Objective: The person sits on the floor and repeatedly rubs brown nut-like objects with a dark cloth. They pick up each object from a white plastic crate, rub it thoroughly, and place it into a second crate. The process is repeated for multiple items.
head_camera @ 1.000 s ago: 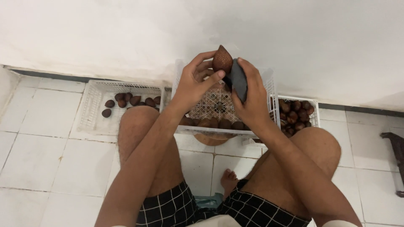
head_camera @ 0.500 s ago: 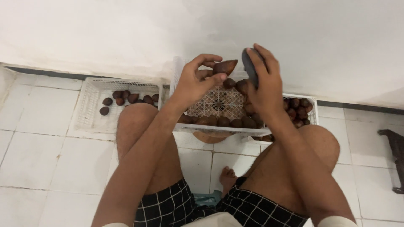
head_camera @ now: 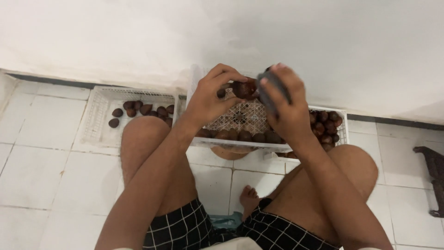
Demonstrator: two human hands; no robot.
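We sit on the white tile floor (head_camera: 41, 185), knees up, three white plastic crates against the wall. Left hand (head_camera: 210, 97) pinches a dark brown scaly fruit (head_camera: 243, 88) at fingertips, grip closed on it, held above the middle crate (head_camera: 240, 118). Right hand (head_camera: 284, 109) wraps a dark grey pad or brush (head_camera: 273, 90), fingers closed round it, pressed against the fruit's right side.

Change: a second ago the fruit stood point-up, high between both hands; half a second ago it had tipped sideways; now it's lower and closer to the crate, mostly hidden by fingers, and the pad has come over it from the right. Reads like rubbing or cleaning the skin, turning the fruit as it goes — our judgement.

Middle crate holds a row of fruit along its near edge. Left crate (head_camera: 99, 120) has a small cluster of fruit (head_camera: 141, 111). Right crate (head_camera: 340, 125) is packed with fruit (head_camera: 323, 125). Dark object at far right edge, unclear.
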